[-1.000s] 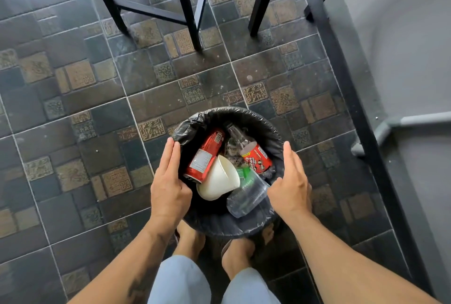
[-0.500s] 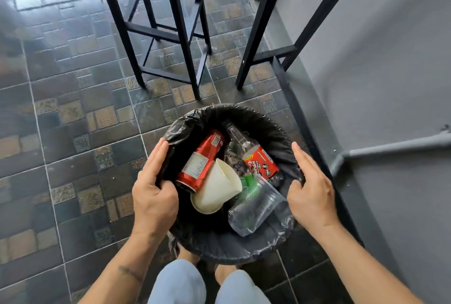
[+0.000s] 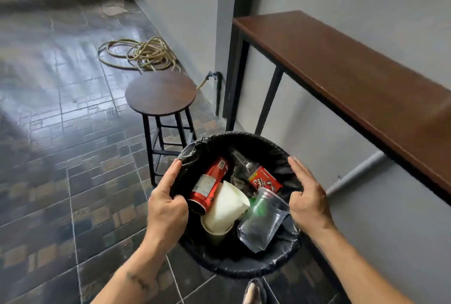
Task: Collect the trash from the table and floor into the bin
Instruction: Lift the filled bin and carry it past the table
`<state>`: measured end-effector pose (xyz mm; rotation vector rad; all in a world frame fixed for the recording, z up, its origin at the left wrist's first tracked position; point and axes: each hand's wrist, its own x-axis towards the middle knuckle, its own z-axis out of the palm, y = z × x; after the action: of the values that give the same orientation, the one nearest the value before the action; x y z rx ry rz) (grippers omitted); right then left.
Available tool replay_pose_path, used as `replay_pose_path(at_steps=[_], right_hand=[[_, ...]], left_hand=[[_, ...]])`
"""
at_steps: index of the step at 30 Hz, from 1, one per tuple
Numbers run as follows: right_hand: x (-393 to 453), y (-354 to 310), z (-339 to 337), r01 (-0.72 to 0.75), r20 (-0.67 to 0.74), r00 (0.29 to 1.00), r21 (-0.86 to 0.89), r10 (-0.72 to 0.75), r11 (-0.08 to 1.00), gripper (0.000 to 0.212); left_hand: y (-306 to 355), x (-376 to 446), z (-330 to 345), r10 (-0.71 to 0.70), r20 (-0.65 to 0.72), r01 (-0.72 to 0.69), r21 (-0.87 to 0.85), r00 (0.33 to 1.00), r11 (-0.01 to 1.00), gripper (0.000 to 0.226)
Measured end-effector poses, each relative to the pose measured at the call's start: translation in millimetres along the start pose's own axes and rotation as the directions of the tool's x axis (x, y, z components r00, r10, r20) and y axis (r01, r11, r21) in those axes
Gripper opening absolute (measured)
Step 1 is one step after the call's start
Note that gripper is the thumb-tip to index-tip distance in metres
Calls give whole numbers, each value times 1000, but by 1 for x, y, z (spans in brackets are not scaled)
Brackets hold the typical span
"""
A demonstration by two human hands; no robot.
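A round bin [image 3: 246, 270] lined with a black bag is held up between both hands. My left hand [image 3: 166, 203] grips its left rim, thumb inside the bag. My right hand [image 3: 308, 200] presses on the right rim with fingers stretched along it. Inside lie a red can [image 3: 210, 183], a white paper cup [image 3: 228, 206], a clear plastic cup [image 3: 262, 223] and a bottle with a red label [image 3: 263, 179].
A long brown table [image 3: 353, 79] with black legs runs along the grey wall on the right. A round brown stool [image 3: 161, 92] stands just beyond the bin. A coiled hose [image 3: 140, 53] lies on the tiled floor farther back.
The bin has risen off the floor with both hands on its rim, and my view has swung upward from the floor to the stool, table and hose.
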<state>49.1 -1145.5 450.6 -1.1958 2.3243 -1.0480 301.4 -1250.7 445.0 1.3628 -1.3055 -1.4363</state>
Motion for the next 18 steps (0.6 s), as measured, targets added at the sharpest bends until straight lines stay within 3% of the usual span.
replay_pose_path(at_steps=[4,11,18], right_hand=[[-51,-42,-19,-28,-89,995,70,35,997,80],[-170,-85,-31,-196,-289,929,151,233,969,80],[-295,-86,-86,-358,-439,802,189,405,914,77]], left_hand=[[44,-12,-32,-18,147,9,57,989,998,94],[92,-62,-67,0,367,-86,219,930,972,87],[114,-147,-38,-25,614,-185,277,789,943,83]])
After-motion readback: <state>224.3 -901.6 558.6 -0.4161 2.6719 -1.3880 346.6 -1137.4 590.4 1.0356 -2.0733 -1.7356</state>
